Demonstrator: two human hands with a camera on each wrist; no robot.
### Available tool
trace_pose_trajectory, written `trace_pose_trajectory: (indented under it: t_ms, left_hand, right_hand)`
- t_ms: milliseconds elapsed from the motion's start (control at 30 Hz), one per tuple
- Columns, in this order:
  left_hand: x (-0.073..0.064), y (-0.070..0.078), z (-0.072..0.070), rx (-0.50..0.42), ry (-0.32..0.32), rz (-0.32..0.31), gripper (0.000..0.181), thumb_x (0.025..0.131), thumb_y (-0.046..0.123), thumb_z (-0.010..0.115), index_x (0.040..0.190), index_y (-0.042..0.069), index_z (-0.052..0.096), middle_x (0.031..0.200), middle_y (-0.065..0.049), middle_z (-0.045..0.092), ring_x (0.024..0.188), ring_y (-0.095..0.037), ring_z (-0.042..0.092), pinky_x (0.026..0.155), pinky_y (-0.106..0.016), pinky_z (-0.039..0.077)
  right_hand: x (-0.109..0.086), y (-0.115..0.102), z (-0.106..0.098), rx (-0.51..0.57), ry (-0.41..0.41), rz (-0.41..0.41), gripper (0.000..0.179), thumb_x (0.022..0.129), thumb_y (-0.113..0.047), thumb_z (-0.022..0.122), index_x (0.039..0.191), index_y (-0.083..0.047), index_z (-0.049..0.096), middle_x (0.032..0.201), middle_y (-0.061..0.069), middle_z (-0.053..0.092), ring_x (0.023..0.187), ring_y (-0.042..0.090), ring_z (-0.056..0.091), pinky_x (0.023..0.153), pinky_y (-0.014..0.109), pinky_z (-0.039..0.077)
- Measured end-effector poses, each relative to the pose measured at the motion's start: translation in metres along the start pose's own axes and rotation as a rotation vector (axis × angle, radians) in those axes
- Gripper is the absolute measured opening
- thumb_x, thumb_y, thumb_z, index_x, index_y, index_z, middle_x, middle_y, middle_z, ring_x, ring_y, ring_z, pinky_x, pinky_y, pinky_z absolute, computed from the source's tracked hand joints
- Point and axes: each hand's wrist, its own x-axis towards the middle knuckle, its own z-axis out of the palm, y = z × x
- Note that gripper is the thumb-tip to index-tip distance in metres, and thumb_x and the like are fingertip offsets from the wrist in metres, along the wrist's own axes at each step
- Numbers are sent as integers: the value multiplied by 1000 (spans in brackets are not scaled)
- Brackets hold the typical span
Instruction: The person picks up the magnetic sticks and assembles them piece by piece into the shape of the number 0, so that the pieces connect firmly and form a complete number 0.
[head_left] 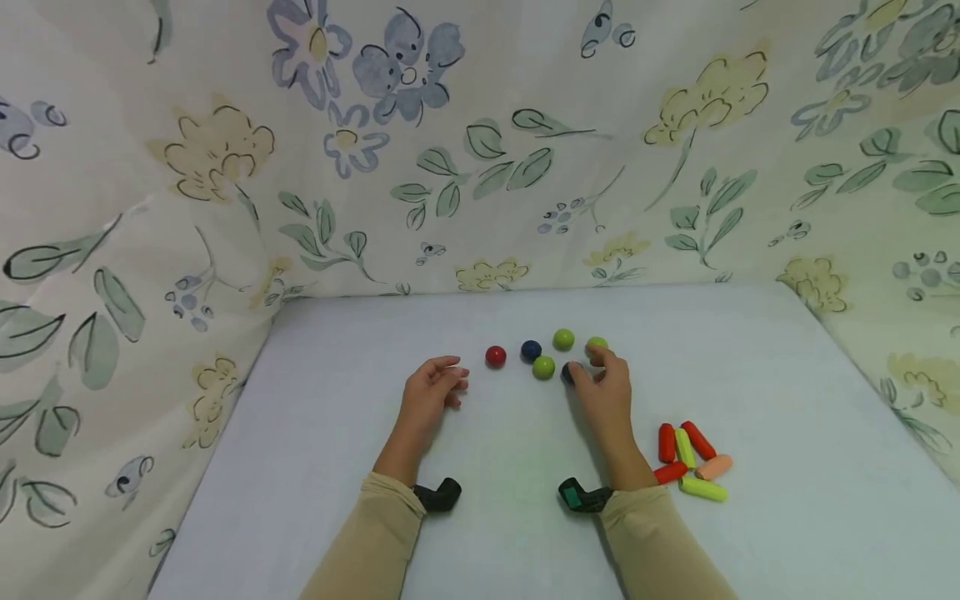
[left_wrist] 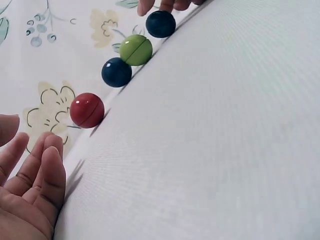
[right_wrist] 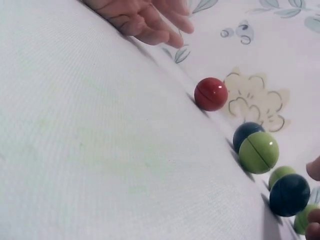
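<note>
My left hand (head_left: 432, 392) hovers over the white table left of the balls, its fingers loosely bent and holding nothing. A red ball (head_left: 495, 357) lies nearest to it. My right hand (head_left: 606, 392) is over the right end of the group, thumb and fingers spread around a dark blue ball (right_wrist: 290, 195). Whether they touch that ball is unclear. A green ball (head_left: 597, 342) lies partly hidden behind the right fingers. Between the hands are another dark blue ball (head_left: 531, 350), a green ball (head_left: 543, 367) touching or close to it, and a farther green ball (head_left: 563, 339).
Right of my right forearm lies a loose cluster of short cylinders: red (head_left: 667, 442), yellow-green (head_left: 703, 488) and peach (head_left: 714, 467). The white tabletop (head_left: 337, 350) ends at a floral cloth (head_left: 450, 225) hanging behind and at the sides.
</note>
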Motion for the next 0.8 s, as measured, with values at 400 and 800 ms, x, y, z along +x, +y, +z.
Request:
trace_pose_trajectory:
  t_ms: [400, 800]
  left_hand:
    - [18, 5, 14, 104, 54, -31, 31, 92, 16, 69, 121, 8, 65, 108, -8, 64, 93, -19, 62, 73, -29, 57]
    - [13, 2, 23, 160, 19, 36, 42, 94, 18, 66, 135, 14, 58, 131, -3, 61, 117, -17, 61, 94, -30, 53]
  right_hand:
    - [2, 7, -5, 147, 25, 114, 33, 94, -20, 61, 124, -7, 57, 103, 8, 51, 89, 20, 44, 74, 25, 38]
    - [2, 7, -11, 304, 90, 134, 25, 95, -15, 60, 118, -5, 60, 99, 4, 53, 91, 17, 48, 73, 16, 42]
